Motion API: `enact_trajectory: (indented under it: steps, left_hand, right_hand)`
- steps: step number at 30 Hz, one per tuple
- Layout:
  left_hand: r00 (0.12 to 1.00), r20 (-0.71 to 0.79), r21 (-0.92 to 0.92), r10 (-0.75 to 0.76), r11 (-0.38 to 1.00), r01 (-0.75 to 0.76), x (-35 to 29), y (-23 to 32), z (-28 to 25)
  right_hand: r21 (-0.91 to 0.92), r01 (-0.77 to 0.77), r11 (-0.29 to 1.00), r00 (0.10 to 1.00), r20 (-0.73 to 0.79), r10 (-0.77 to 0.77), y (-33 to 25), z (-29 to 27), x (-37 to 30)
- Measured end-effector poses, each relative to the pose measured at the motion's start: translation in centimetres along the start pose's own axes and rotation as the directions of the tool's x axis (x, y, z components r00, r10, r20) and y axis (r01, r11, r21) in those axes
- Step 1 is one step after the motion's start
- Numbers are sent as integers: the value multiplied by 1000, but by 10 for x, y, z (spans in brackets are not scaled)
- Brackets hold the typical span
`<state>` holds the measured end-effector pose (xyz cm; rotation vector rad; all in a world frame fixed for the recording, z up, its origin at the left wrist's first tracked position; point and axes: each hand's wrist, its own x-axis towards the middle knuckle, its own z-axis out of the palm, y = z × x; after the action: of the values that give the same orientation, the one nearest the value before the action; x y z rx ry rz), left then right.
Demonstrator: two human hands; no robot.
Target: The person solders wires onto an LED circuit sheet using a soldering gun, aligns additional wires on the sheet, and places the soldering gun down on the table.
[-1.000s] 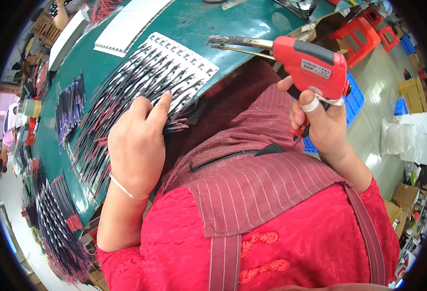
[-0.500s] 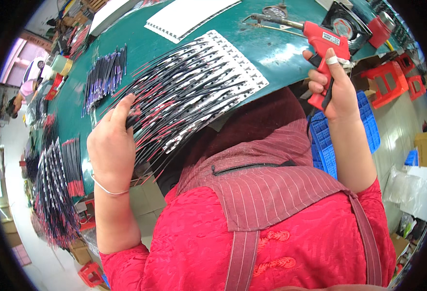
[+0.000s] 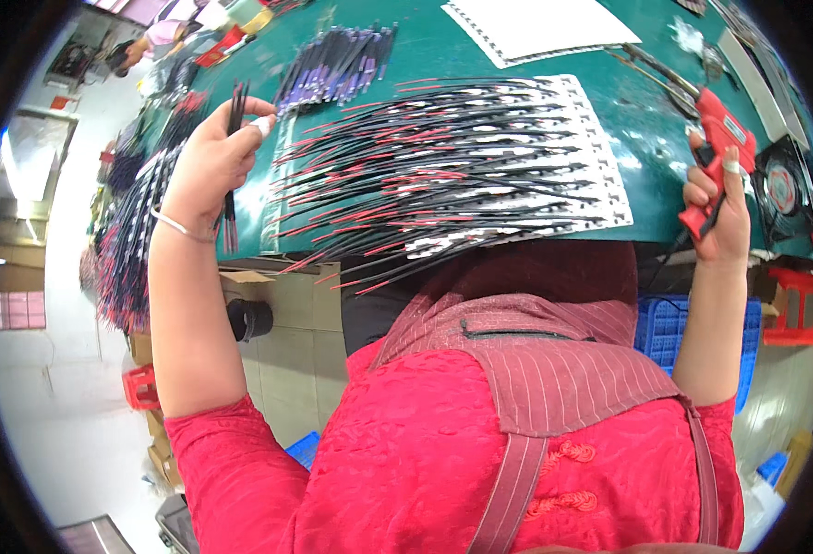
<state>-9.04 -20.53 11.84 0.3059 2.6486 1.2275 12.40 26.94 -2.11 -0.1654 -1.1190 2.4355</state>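
My left hand (image 3: 205, 171) is closed around a small bundle of thin black wires (image 3: 232, 226) with reddish ends, held upright at the left edge of the table. My right hand (image 3: 722, 220) grips a red soldering gun (image 3: 728, 137) by its handle at the right, its metal tip pointing to the far left. Between my hands lies a white slotted board (image 3: 612, 196). Rows of black wires (image 3: 480, 175) with red ends rest across it, the red ends reaching left past the board. White tape wraps a finger of my right hand.
A pile of purple and black wire pieces (image 3: 337, 69) lies on the green table (image 3: 415, 51). Behind the board is another white board (image 3: 543, 32). Long wires (image 3: 134, 245) hang off the left edge. A black fan (image 3: 783, 189) stands beside the gun. A blue crate (image 3: 660, 323) sits below.
My left hand has moved left, off the wires on the board, and now shows a small wire bundle in its fingers. The soldering gun has tilted and sits farther right, as the view has turned.
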Motion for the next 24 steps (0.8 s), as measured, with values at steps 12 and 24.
enact_trajectory:
  steps: [12,24]
  left_hand:
    - [974,89,-266,-211,937,227,17,-50,-40]
    - [932,-263,770,249,636,47,78,-156,-67]
  right_hand:
    - [-32,-6,999,998,66,8,3,-4,2]
    - [-54,-18,998,999,37,20,0,-10,7]
